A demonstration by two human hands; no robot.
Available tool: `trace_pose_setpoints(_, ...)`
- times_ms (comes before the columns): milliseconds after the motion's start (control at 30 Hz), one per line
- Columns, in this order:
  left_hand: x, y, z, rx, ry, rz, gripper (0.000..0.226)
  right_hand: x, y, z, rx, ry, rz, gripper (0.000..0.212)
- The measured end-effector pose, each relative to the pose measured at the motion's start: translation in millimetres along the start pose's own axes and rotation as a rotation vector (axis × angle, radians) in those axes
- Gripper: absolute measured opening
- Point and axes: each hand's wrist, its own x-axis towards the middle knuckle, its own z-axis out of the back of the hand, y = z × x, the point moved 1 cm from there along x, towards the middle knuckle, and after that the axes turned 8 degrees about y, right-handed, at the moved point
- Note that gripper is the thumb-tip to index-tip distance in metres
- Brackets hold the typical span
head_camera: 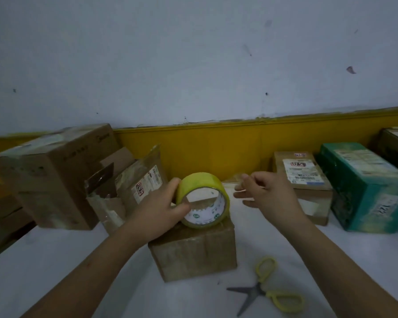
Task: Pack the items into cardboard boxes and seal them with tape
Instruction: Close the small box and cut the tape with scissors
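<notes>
A: Nearest, at five o'clock: scissors (265, 293), blades apart, flat on the white table (78, 283). Handy for the cut.

B: Dead centre, the small cardboard box (193, 253), closed. On top, the tape roll (200, 182), clamped by the left hand (156, 210), thumb across the rim.

A: And the right hand (271, 193), just beside the roll at three o'clock?

B: Fingers loosely curled, perhaps pinching a clear strip; cannot tell. Best to pull level, press along the seam, overrun both edges.

A: Room?

B: Open table at seven and four. Beyond, big cartons (55, 175) at ten, labelled box (303, 177) and green box (365, 187) at two, wall (193, 65) at twelve.
</notes>
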Motion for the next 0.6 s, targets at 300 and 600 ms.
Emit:
trace_pose_setpoints(300,-2.5,2.0,-20.0,-0.606,-0.193,-0.032,0.009,-16.4,-19.3,-14.0,0.206,-0.005,-0.02,0.033)
trace_pose_setpoints(600,-5.3,0.3,-22.7,-0.663,-0.411,-0.106,0.018,-13.1,-35.6,-22.9,0.338,-0.013,-0.248,0.029)
